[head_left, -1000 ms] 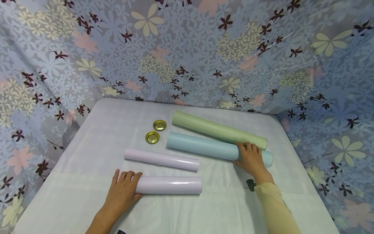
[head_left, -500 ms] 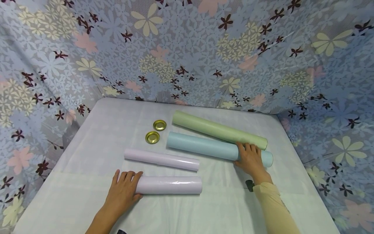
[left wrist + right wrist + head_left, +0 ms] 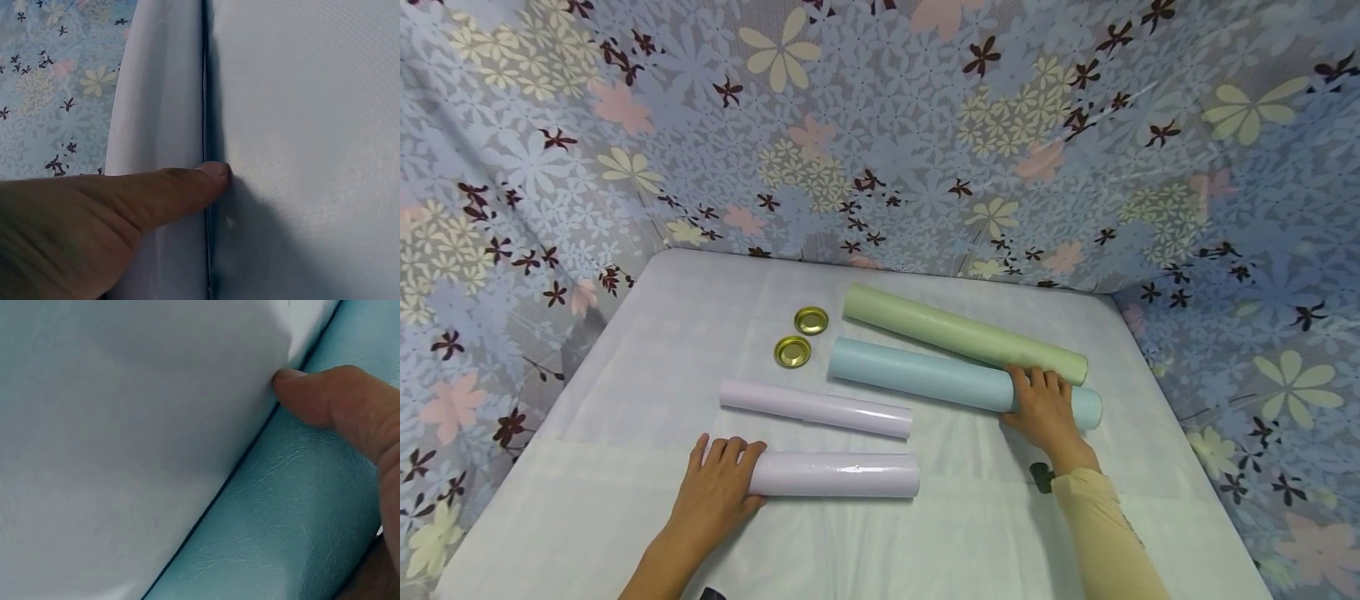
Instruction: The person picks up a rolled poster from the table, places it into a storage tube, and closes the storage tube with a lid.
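Note:
My left hand (image 3: 718, 483) grips the left end of a thick pale lavender roll (image 3: 842, 475) lying crosswise nearest me. In the left wrist view the thumb (image 3: 181, 190) reaches across the roll, its tip down at the near edge by the white cloth. On the right, my right hand (image 3: 1045, 410) lies over a light blue roll (image 3: 917, 372) near its right end, fingers along the far side. The right wrist view shows that thumb (image 3: 337, 400) over the blue roll's near edge; its surface looks finely creased. Both rolls rest on the table; the covered parts are hidden.
A thinner pale lavender roll (image 3: 812, 408) lies between the two held rolls. Behind the blue one is a light green roll (image 3: 962, 331). Two gold-coloured round lids (image 3: 792, 352) sit at the back left. Floral cloth (image 3: 880, 125) hangs around the white-covered table (image 3: 587, 492).

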`<state>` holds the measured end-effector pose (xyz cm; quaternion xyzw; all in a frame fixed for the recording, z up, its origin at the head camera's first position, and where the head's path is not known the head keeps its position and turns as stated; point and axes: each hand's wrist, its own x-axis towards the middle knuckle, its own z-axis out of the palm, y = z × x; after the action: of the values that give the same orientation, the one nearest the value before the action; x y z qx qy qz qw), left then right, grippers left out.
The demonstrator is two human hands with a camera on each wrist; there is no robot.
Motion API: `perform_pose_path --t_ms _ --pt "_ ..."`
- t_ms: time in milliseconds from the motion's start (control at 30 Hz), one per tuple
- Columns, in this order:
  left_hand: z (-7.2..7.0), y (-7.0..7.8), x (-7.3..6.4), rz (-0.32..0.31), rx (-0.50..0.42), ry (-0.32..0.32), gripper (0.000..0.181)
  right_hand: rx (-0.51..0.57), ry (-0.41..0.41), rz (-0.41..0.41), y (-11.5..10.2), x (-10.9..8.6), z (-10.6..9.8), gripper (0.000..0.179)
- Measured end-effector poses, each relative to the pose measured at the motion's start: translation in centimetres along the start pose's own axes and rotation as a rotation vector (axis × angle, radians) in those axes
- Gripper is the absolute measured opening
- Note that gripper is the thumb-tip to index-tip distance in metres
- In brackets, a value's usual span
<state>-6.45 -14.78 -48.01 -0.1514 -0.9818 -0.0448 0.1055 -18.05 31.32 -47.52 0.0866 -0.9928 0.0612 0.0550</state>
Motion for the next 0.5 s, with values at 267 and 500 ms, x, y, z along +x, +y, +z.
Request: perform_pose_path --t_ms 267,500 --pt "-0.18 0.06 0.03 -0.004 -0.001 0.001 0.063 0.005 -0.001 -0.010 -0.06 -0.11 -0.24 0.082" --pt "-0.48 0.09 0.09 -0.011 0.001 -0.016 0.061 -0.003 -0.004 -0.011 -0.08 -0.04 -0.27 0.082"
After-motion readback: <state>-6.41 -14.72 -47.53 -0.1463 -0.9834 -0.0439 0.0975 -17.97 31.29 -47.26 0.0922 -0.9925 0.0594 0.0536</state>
